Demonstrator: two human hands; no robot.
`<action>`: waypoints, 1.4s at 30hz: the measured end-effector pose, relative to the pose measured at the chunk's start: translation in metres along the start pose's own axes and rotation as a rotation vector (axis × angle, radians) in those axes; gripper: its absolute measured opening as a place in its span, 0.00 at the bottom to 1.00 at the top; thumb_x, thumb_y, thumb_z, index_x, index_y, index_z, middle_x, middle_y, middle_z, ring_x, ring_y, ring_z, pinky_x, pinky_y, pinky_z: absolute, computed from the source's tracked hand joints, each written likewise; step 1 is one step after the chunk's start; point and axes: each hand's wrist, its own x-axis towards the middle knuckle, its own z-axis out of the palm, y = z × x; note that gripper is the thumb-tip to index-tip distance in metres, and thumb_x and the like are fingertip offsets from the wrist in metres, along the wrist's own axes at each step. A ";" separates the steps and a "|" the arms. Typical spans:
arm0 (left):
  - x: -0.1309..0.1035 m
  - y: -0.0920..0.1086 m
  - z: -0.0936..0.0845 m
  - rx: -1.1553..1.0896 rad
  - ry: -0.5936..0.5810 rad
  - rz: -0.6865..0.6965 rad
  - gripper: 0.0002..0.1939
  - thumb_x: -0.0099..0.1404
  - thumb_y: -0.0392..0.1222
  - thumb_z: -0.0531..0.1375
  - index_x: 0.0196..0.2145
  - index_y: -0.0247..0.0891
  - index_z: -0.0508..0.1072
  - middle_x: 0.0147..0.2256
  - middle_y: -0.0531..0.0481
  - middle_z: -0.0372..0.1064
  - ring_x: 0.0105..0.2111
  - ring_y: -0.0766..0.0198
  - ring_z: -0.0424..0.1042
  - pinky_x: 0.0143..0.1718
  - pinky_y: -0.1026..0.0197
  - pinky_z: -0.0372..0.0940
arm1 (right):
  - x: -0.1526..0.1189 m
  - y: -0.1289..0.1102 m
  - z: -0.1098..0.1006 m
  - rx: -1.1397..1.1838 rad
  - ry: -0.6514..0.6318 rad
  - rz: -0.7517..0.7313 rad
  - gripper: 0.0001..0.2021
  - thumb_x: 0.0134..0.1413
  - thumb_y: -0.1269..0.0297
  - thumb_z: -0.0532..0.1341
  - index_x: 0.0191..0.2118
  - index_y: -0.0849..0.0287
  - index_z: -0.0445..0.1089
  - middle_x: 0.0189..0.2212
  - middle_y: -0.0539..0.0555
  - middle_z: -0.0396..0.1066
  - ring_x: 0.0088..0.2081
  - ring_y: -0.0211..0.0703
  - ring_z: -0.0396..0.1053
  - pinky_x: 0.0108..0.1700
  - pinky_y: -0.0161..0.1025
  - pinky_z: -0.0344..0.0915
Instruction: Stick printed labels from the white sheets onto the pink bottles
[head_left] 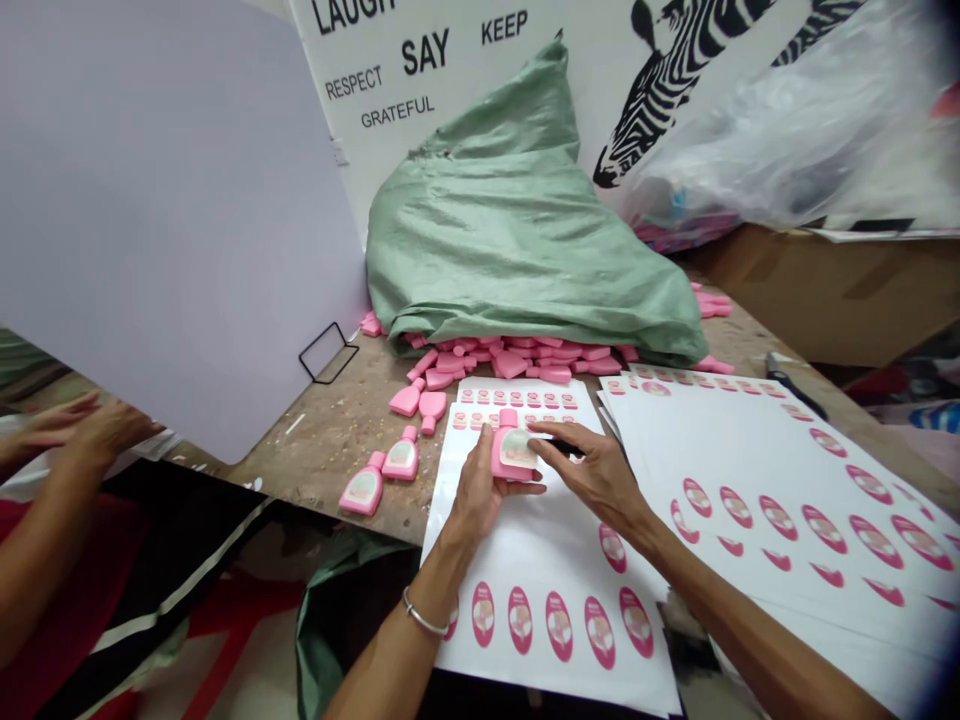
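My left hand (478, 490) is closed around a small pink bottle (507, 463), held upright with its cap at the top. A pale oval label (517, 447) covers the bottle's front. At the label's right edge are the fingertips of my right hand (589, 470). A slim black tool (568, 446) pokes out between that hand's fingers; its kind I cannot make out. Below both hands lies a white sticker sheet (551, 545) with pink oval and smaller stickers. Two labelled pink bottles (364, 487) lie on the table to the left.
Many pink bottles (512, 362) are heaped under a green woven sack (517, 240). More sticker sheets (720, 440) spread to the right, near a black-handled object (793, 385). A white panel (172, 200) stands left, with another person's hands (97, 425) beside it. A wire stand (328, 353) touches the panel.
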 end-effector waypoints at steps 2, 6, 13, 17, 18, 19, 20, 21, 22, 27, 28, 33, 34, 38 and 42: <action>-0.004 0.003 0.002 -0.008 -0.002 -0.008 0.24 0.64 0.57 0.52 0.40 0.30 0.72 0.32 0.41 0.74 0.29 0.58 0.75 0.32 0.52 0.73 | -0.002 -0.003 0.000 -0.023 -0.009 -0.052 0.13 0.55 0.55 0.59 0.41 0.55 0.75 0.37 0.55 0.75 0.36 0.44 0.71 0.37 0.41 0.67; -0.007 0.006 0.004 -0.013 0.006 -0.020 0.25 0.64 0.57 0.52 0.40 0.29 0.72 0.32 0.41 0.74 0.30 0.57 0.75 0.34 0.51 0.73 | -0.003 -0.007 0.000 -0.033 0.000 -0.081 0.11 0.55 0.56 0.59 0.40 0.55 0.74 0.35 0.54 0.76 0.37 0.44 0.71 0.40 0.42 0.68; -0.008 0.007 0.007 -0.022 -0.003 -0.006 0.26 0.64 0.57 0.53 0.39 0.28 0.73 0.33 0.41 0.74 0.32 0.56 0.75 0.36 0.51 0.73 | -0.004 -0.007 0.002 -0.043 0.013 -0.085 0.10 0.56 0.58 0.60 0.39 0.56 0.74 0.34 0.54 0.75 0.36 0.43 0.71 0.40 0.42 0.67; -0.008 0.007 0.008 -0.020 0.003 -0.015 0.25 0.64 0.57 0.53 0.41 0.29 0.73 0.34 0.40 0.74 0.33 0.57 0.75 0.36 0.51 0.73 | -0.004 -0.007 0.002 -0.066 0.021 -0.094 0.10 0.56 0.58 0.59 0.38 0.56 0.74 0.33 0.54 0.75 0.35 0.44 0.71 0.40 0.43 0.67; -0.008 0.007 0.008 -0.019 0.004 -0.016 0.26 0.64 0.57 0.52 0.41 0.29 0.73 0.34 0.40 0.74 0.33 0.57 0.75 0.36 0.51 0.73 | -0.004 -0.007 0.003 -0.071 0.021 -0.100 0.10 0.56 0.58 0.59 0.38 0.56 0.74 0.33 0.54 0.75 0.36 0.44 0.71 0.40 0.43 0.67; -0.008 0.007 0.007 -0.018 0.007 -0.016 0.26 0.64 0.57 0.52 0.41 0.29 0.73 0.34 0.40 0.74 0.33 0.57 0.75 0.36 0.51 0.73 | -0.004 -0.007 0.003 -0.076 0.023 -0.109 0.10 0.56 0.58 0.59 0.38 0.56 0.74 0.33 0.53 0.75 0.36 0.43 0.71 0.40 0.43 0.67; -0.008 0.007 0.007 -0.017 0.009 -0.016 0.26 0.65 0.58 0.52 0.41 0.29 0.72 0.34 0.41 0.74 0.33 0.57 0.75 0.36 0.51 0.73 | -0.004 -0.007 0.003 -0.083 0.025 -0.118 0.10 0.56 0.58 0.59 0.39 0.56 0.74 0.33 0.53 0.75 0.35 0.43 0.71 0.40 0.43 0.67; -0.008 0.007 0.007 -0.016 0.010 -0.016 0.26 0.65 0.58 0.52 0.41 0.30 0.72 0.34 0.41 0.74 0.33 0.57 0.75 0.36 0.51 0.73 | -0.004 -0.007 0.003 -0.091 0.028 -0.126 0.09 0.56 0.58 0.59 0.38 0.56 0.74 0.33 0.53 0.75 0.35 0.43 0.70 0.40 0.43 0.67; -0.008 0.007 0.007 -0.015 0.010 -0.017 0.25 0.65 0.58 0.52 0.41 0.30 0.72 0.34 0.41 0.74 0.33 0.57 0.75 0.36 0.51 0.73 | -0.004 -0.006 0.003 -0.097 0.029 -0.134 0.09 0.56 0.59 0.59 0.38 0.56 0.74 0.32 0.53 0.75 0.35 0.43 0.70 0.39 0.43 0.67; -0.011 0.011 0.007 -0.003 -0.076 0.003 0.21 0.63 0.55 0.55 0.41 0.32 0.71 0.35 0.43 0.73 0.35 0.57 0.74 0.37 0.51 0.72 | -0.003 -0.004 0.004 -0.115 0.032 -0.151 0.08 0.56 0.60 0.60 0.39 0.56 0.73 0.31 0.52 0.74 0.34 0.42 0.69 0.37 0.41 0.65; -0.012 0.012 0.007 0.008 -0.115 0.015 0.19 0.62 0.52 0.57 0.41 0.33 0.71 0.35 0.44 0.73 0.35 0.58 0.74 0.37 0.52 0.72 | -0.003 -0.004 0.004 -0.127 0.034 -0.160 0.08 0.56 0.60 0.60 0.39 0.56 0.73 0.31 0.52 0.74 0.34 0.42 0.69 0.38 0.41 0.64; -0.018 0.018 0.004 0.066 -0.239 0.026 0.17 0.56 0.39 0.64 0.42 0.34 0.67 0.38 0.46 0.70 0.36 0.60 0.73 0.39 0.53 0.71 | -0.003 -0.006 0.000 -0.302 0.004 -0.295 0.10 0.60 0.62 0.56 0.42 0.57 0.72 0.31 0.53 0.72 0.34 0.41 0.68 0.41 0.42 0.60; -0.020 0.018 0.003 0.062 -0.247 0.007 0.17 0.56 0.39 0.64 0.42 0.34 0.67 0.37 0.46 0.70 0.35 0.61 0.73 0.38 0.53 0.71 | -0.002 -0.006 -0.003 -0.384 -0.002 -0.325 0.11 0.60 0.62 0.55 0.43 0.57 0.72 0.31 0.53 0.72 0.34 0.42 0.67 0.42 0.43 0.59; -0.025 0.020 0.001 0.044 -0.271 -0.047 0.14 0.58 0.40 0.62 0.40 0.32 0.66 0.36 0.43 0.70 0.32 0.63 0.71 0.35 0.55 0.71 | 0.003 -0.003 -0.017 -0.592 0.173 -0.232 0.14 0.60 0.59 0.54 0.44 0.58 0.71 0.31 0.57 0.71 0.37 0.48 0.67 0.45 0.48 0.57; -0.033 0.018 0.006 0.063 -0.309 -0.080 0.14 0.56 0.38 0.63 0.40 0.32 0.66 0.34 0.45 0.69 0.32 0.64 0.70 0.36 0.55 0.71 | 0.004 -0.009 -0.016 -0.169 0.066 -0.017 0.26 0.52 0.52 0.60 0.56 0.56 0.61 0.49 0.58 0.68 0.46 0.49 0.68 0.47 0.45 0.65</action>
